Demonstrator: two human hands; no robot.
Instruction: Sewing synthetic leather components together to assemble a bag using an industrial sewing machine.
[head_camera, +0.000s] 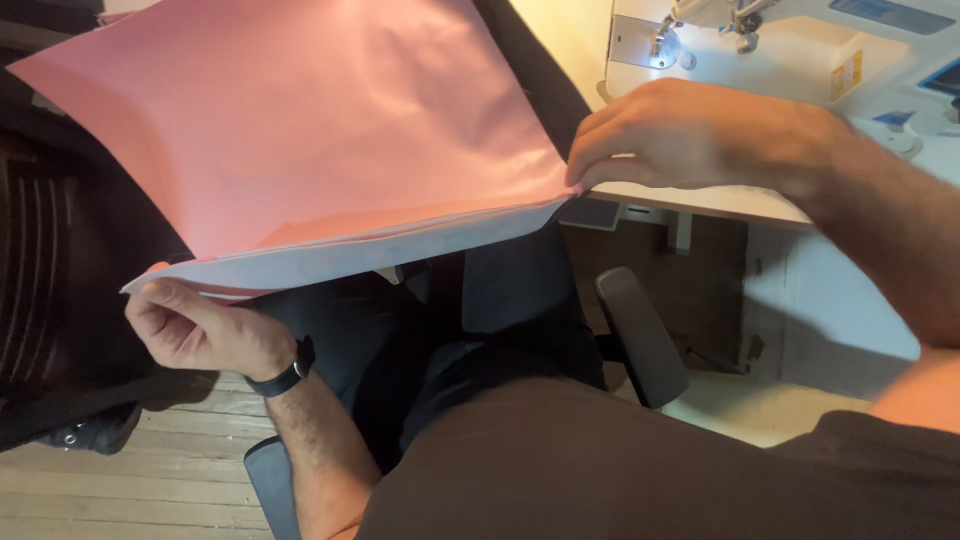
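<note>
Dark trousers over the person's lap fill the bottom of the view. Above them, the left hand (200, 328) pinches 1 corner of a pink fabric panel (300, 130), thumb and fingers closed on the edge, a black wristband (285, 378) just behind. The right hand (665, 135) has its fingertips clamped together on the opposite corner, near the front edge of the bench (720, 203). Between the 2 hands the panel is stretched taut in the air over the lap, touching neither bench nor floor; a paler layer (400, 250) shows along its lower edge, so it looks like 2 plies held as 1.

Beyond the right hand, a white sewing machine (800, 50) sits on the bench with its needle area lit. A black chair armrest (640, 335) lies below, and wooden floorboards (150, 480) lie at the lower left.

Both holds are shallow pinches at the very corners. My judgement: extra tension could pull a corner free, or let the plies slide out of line.
</note>
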